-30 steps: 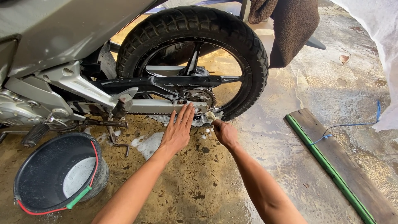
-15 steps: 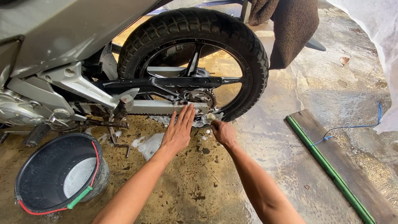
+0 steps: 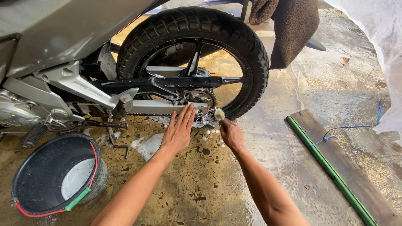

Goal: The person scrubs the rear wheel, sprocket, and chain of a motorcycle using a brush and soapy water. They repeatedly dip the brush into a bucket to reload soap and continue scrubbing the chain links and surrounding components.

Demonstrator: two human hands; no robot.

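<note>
Soapy brush (image 3: 219, 114) in right hand (image 3: 231, 134)

One motorcycle (image 3: 63, 50), one rear wheel (image 3: 192, 58) with one tyre, one chain sprocket (image 3: 201, 98). Two bare hands: left hand (image 3: 178, 134), right hand (image 3: 231, 134). One small foamy brush (image 3: 219, 114). One black bucket (image 3: 54, 175) at floor's lower left corner. One wooden plank (image 3: 347, 171) toward right edge. One blue cord (image 3: 356, 125). One brown cloth (image 3: 289, 25) at top edge.
</note>
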